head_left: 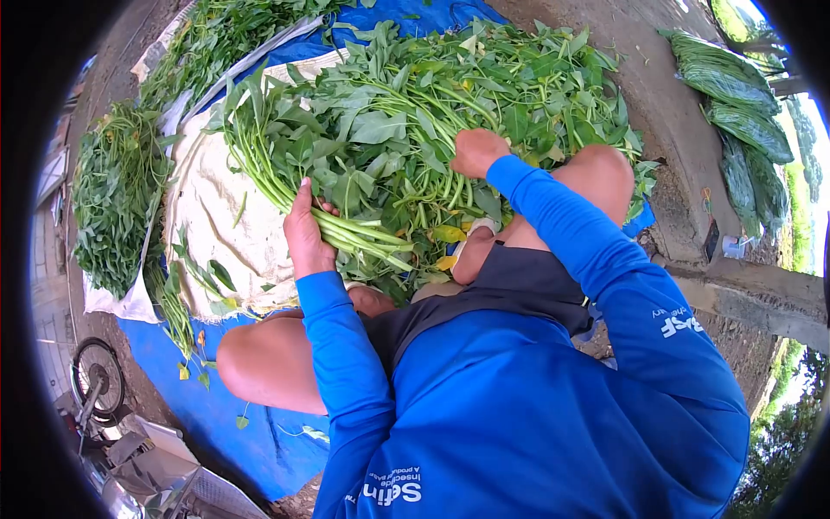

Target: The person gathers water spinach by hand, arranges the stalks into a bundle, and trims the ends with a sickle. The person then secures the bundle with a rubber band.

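Observation:
My left hand is wrapped round a bunch of water spinach, its pale green stems pointing toward my lap and its leaves spreading up and away. To the right, my right hand is closed at the edge of a large heap of loose water spinach. Stems run into that fist from the heap, though the fingers are partly turned from view. Some yellow leaves lie among the greens between my legs.
A pale woven sack lies over a blue tarp. More greens are piled at the left. Several bagged green bundles rest on the concrete at the right. A wheel stands at lower left.

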Tool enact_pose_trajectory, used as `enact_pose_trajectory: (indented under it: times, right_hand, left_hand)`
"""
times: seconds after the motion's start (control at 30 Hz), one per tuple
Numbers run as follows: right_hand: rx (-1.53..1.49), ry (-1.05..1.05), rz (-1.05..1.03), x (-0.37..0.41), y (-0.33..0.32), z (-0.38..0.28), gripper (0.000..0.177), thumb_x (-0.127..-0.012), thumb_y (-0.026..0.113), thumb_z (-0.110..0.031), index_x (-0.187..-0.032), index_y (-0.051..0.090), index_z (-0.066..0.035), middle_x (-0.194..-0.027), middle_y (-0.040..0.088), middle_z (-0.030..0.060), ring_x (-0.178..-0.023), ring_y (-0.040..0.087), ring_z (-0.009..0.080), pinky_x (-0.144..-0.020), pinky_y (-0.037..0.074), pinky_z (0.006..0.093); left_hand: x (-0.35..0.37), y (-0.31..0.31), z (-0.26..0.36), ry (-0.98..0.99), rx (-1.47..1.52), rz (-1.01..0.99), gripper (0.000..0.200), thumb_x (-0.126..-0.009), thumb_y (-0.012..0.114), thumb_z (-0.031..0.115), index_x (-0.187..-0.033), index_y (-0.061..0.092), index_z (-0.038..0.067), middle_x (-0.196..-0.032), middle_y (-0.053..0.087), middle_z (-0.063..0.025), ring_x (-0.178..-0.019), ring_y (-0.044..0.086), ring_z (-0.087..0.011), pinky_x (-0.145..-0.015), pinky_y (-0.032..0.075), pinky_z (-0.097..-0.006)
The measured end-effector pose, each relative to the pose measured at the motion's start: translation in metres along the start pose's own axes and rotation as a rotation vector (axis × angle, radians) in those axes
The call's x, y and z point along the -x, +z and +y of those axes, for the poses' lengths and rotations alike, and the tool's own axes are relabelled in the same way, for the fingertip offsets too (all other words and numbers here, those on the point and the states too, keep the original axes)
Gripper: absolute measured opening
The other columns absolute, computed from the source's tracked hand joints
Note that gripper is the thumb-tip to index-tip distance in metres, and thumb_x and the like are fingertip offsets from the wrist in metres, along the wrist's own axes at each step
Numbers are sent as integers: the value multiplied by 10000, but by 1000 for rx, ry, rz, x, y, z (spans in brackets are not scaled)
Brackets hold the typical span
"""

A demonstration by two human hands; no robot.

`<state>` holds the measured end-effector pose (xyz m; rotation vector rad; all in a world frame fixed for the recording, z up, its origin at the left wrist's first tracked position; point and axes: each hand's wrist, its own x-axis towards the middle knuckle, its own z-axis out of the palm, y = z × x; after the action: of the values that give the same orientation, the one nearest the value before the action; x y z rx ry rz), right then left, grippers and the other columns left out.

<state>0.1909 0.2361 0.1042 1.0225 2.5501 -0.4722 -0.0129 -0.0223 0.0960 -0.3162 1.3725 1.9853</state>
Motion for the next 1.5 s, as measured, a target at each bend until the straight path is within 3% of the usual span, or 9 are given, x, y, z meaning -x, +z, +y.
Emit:
enact_pose_trajectory:
  times: [0.2, 0.3, 0.37, 0.5, 0.6, 0.73, 0.9, 1.33, 1.5]
  right_hand:
    - [-327, 123, 260, -46, 60, 42, 287, -888, 765, -283, -1001, 765, -19, -1025, 756, 308, -948, 756, 443, -882, 606, 483]
    - [-1276, 310, 236, -54, 77, 70, 253, -1000, 638, -251, -1166, 689, -68, -1008, 747, 226, -857, 758, 379, -700, 600, 498]
    - [-1626, 394, 230, -41, 61, 58, 249, -1067, 572, -219, -1264, 598, -69, -960, 698, 135, -775, 720, 277, -594, 570, 418]
    - [-1826, 606, -42, -38, 19, 45, 185, -1035, 651, -146, -1174, 620, -28, -918, 683, 104, -699, 651, 230, -604, 560, 394]
    - [-1591, 480, -78, -29, 11, 39, 243, -1004, 717, -212, -1149, 665, -25, -914, 682, 85, -702, 645, 223, -609, 568, 406]
    - [-962, 136, 187, -13, -2, 23, 311, -940, 778, -107, -1234, 743, -14, -1050, 748, 69, -895, 687, 150, -831, 558, 302]
    - [-1324, -35, 74, 32, -45, 4, 284, -916, 828, -86, -1184, 762, -19, -1001, 749, -5, -906, 660, 73, -863, 516, 234]
    - [-932, -263, 570, 76, -59, -32, 283, -912, 794, -78, -1173, 750, 21, -987, 677, 19, -873, 603, 93, -796, 520, 269]
    - [-924, -302, 392, 79, -14, -67, 305, -953, 766, -120, -1215, 735, 32, -995, 693, 56, -888, 625, 130, -834, 536, 305]
  left_hand:
    - [14, 1, -2, -40, -79, 46, 244, -984, 802, 251, -968, 637, 71, -721, 566, -36, -570, 576, -157, -526, 507, -322]
    - [10, 4, -2, -49, -62, 59, 239, -985, 798, 250, -959, 647, 66, -701, 560, -32, -566, 577, -158, -528, 511, -323]
    - [9, 2, -4, -20, -56, 39, 240, -983, 800, 250, -956, 649, 66, -702, 559, -31, -564, 576, -158, -525, 510, -324]
    - [10, -1, -7, -18, -90, 37, 270, -970, 813, 256, -894, 650, 55, -700, 581, -38, -551, 593, -163, -509, 513, -325]
    - [11, -1, -7, -35, -102, 35, 263, -966, 816, 253, -919, 674, 37, -705, 589, -35, -547, 599, -158, -497, 514, -321]
    - [10, -7, -11, -26, -124, 14, 264, -967, 812, 261, -935, 687, 31, -714, 603, -33, -558, 601, -148, -498, 513, -315]
    - [8, -9, -20, -15, -140, 17, 268, -971, 806, 269, -905, 685, 39, -709, 618, -34, -551, 602, -152, -485, 506, -322]
    - [11, 11, -31, 92, -141, 58, 191, -1000, 773, 209, -1027, 704, 33, -802, 674, -4, -598, 569, -108, -542, 475, -295]
    - [12, 15, -39, 119, -144, -49, 364, -1028, 743, 440, -1024, 716, 77, -792, 651, 13, -617, 584, -103, -554, 479, -286]
